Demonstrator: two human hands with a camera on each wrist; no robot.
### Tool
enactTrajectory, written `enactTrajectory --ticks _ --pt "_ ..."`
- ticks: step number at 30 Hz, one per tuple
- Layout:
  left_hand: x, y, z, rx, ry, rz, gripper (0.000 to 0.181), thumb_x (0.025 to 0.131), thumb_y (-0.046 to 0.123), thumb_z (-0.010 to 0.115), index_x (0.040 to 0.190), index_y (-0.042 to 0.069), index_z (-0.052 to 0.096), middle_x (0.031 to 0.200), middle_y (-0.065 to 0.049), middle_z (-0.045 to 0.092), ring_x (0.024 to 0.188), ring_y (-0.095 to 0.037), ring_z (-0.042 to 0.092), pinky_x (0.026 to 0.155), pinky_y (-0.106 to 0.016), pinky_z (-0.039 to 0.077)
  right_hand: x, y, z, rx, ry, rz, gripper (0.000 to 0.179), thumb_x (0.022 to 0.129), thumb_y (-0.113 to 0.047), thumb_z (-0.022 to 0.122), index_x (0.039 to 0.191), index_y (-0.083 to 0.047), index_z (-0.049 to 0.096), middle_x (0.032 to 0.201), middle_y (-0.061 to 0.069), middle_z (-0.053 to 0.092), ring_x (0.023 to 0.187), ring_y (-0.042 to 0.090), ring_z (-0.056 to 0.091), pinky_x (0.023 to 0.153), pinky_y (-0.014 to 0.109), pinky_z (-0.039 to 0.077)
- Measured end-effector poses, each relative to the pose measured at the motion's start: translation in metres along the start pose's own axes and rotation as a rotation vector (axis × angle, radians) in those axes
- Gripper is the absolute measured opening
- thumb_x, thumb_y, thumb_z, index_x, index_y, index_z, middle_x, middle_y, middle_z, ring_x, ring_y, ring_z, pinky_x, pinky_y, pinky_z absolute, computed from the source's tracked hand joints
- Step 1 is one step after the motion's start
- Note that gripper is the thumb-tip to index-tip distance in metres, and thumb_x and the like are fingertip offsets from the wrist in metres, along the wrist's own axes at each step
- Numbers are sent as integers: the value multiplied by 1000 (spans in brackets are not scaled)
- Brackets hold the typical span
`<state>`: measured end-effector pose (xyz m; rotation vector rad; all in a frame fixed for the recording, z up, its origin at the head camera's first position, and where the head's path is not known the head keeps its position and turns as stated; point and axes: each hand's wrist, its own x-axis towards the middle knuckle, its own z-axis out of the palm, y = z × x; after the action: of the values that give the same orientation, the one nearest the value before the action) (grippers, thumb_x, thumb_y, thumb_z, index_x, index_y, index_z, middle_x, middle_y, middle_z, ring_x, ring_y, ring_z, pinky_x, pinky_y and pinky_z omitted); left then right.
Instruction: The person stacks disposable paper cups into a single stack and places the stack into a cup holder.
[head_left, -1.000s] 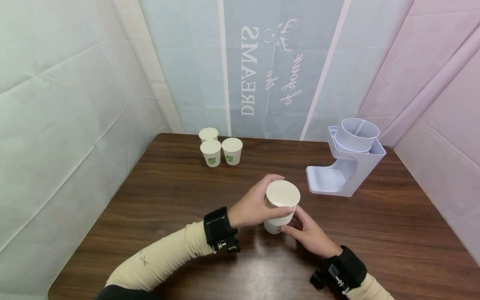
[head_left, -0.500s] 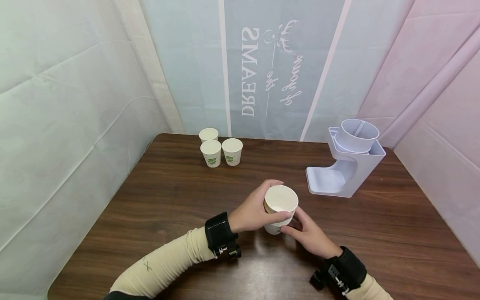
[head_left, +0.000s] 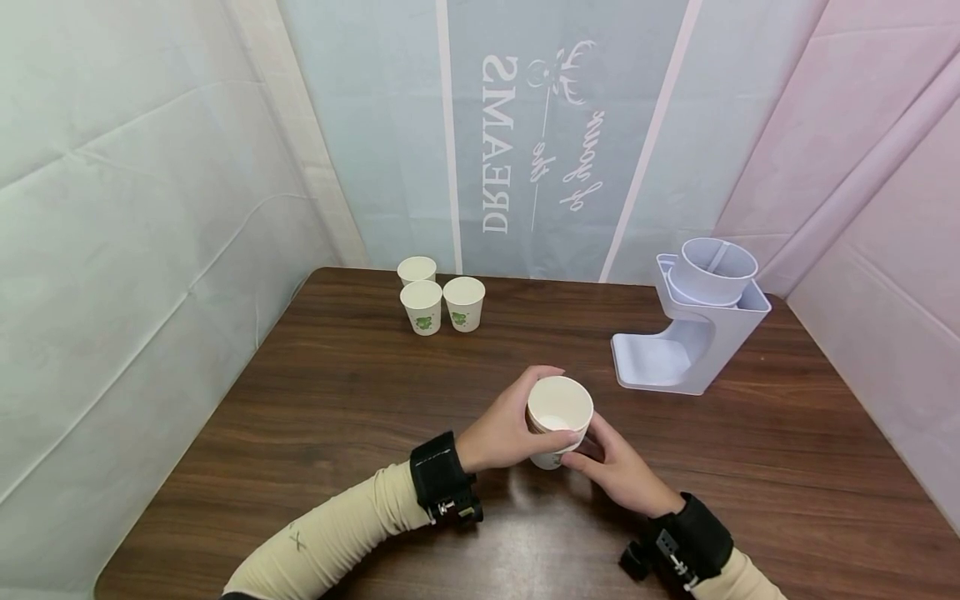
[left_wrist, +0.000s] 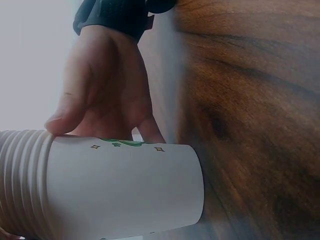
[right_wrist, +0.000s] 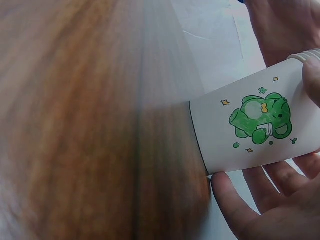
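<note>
A nested stack of white paper cups [head_left: 561, 404] stands upright on the dark wooden table [head_left: 360, 375], mouths up. My left hand [head_left: 498, 429] grips the upper part, thumb in front and fingers round the far side near the top rim. Lower down, my right hand [head_left: 626, 475] holds the same stack from the right, its thumb at the front near the base. The left wrist view shows several stacked rims above the bottom paper cup [left_wrist: 125, 185], whose base is at the table. A green bear is printed on that paper cup [right_wrist: 260, 120] in the right wrist view.
Three paper cups stand together at the back left, including a front one [head_left: 423, 308] and a right one [head_left: 465, 304]. At the back right is a pale lavender plastic stand [head_left: 705, 342] with a round cup-shaped holder [head_left: 716, 271] on top. Cloth curtains [head_left: 562, 167] hang behind the table.
My left hand has moved slightly downward with the upper cups, so the stack's top rim sits lower and the stack looks shorter. The right hand has stayed in place.
</note>
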<state>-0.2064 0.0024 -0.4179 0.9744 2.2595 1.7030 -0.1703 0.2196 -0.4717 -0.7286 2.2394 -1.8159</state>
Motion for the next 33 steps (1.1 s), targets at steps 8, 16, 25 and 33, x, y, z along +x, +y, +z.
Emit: enactTrajectory --ticks 8,16,25,33 --pt "0 -4 2 -14 -16 -7 74 86 18 82 146 7 41 136 -7 55 118 -27 59 102 -44 49 -1 0 0 -6 12 2 72 102 -5 61 159 2 19 155 29 34 128 5 53 99 25 50" --pt "-1 -6 2 -4 -25 -2 75 86 19 82 146 5 40 135 -6 55 117 -24 58 102 -41 49 -1 2 0 5 12 8 72 102 -5 61 159 2 19 155 28 35 130 11 52 99 25 50" --pt "-2 -6 0 3 -30 13 74 85 19 82 146 9 41 133 -8 55 117 -25 58 101 -40 49 0 3 0 9 13 0 73 102 -5 61 160 -1 18 157 27 32 132 7 49 99 25 50" --pt "-1 -8 0 19 -24 28 74 85 19 83 146 11 42 132 -7 55 115 -16 57 100 -33 48 1 2 0 20 8 -5 73 101 -4 62 160 1 18 154 28 35 128 4 52 98 25 51"
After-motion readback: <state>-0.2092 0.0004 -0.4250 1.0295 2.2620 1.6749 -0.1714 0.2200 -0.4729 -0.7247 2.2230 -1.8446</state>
